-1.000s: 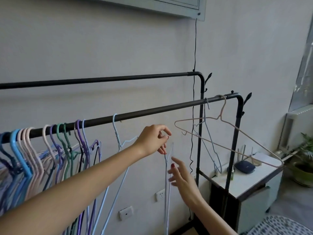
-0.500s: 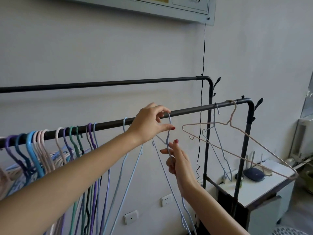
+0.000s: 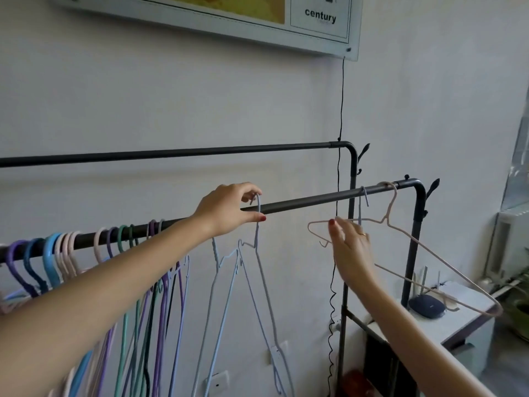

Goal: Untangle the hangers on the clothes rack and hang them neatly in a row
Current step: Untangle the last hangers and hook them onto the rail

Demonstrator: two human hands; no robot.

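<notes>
A black clothes rack has a front rail (image 3: 309, 200) and a higher back rail (image 3: 171, 152). My left hand (image 3: 229, 209) pinches the hook of a light blue wire hanger (image 3: 257, 253) at the front rail. A second light blue hanger (image 3: 215, 265) hangs just left of it. My right hand (image 3: 350, 247), fingers straight, reaches up to the left end of a pale pink hanger (image 3: 423, 253) hung crooked near the rail's right end, beside another blue hanger hook (image 3: 364, 196). Several coloured hangers (image 3: 57, 253) sit packed in a row on the left.
A black cord (image 3: 340, 110) drops from a wall poster (image 3: 315, 21) behind the rack. A white cabinet (image 3: 458, 319) with a dark router (image 3: 426, 306) stands at the right, a plant (image 3: 521, 308) beyond it. Wall sockets (image 3: 217, 382) sit low.
My left hand lifted the light blue hanger's hook up to the front rail. My right hand let go of that hanger and moved right to the pink hanger. The camera tilted up.
</notes>
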